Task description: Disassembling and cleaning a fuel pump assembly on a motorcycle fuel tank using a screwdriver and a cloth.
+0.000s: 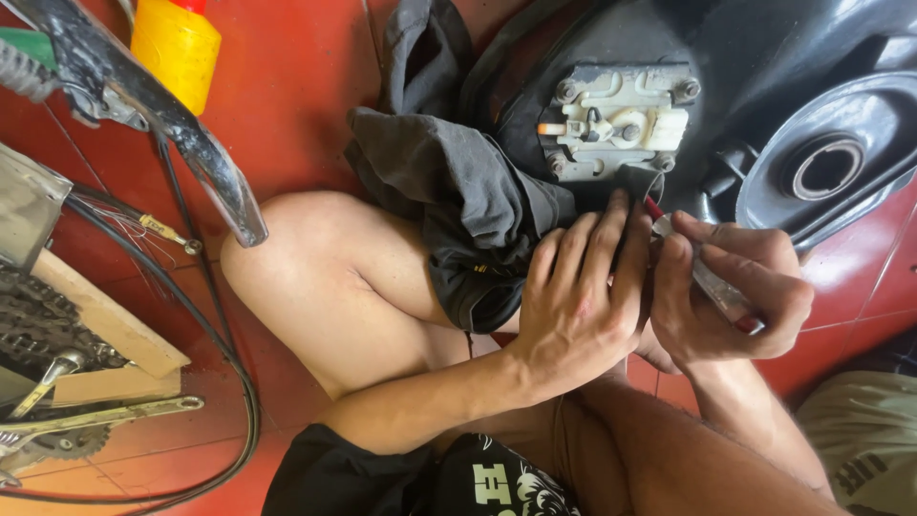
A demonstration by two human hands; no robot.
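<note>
My right hand (731,291) is closed around a slim tool with a silvery shaft and red ends (718,287). The tool's tip points up-left at the lower edge of a grey metal and white plastic mechanism (616,119), which is bolted onto a large black plastic housing (764,57). My left hand (578,301) lies right beside it. Its fingers are together and pressed over the housing's lower edge, next to the tool tip. A dark grey cloth (449,182) is draped over the housing's left side, and it touches my left hand.
My bare knee (315,268) is bent up at the centre over a red tiled floor (287,86). A yellow bottle (175,48) stands at top left. At the left are a black metal bar (191,143), cables, a chain sprocket (38,325), wooden blocks (115,325) and a wrench (105,416).
</note>
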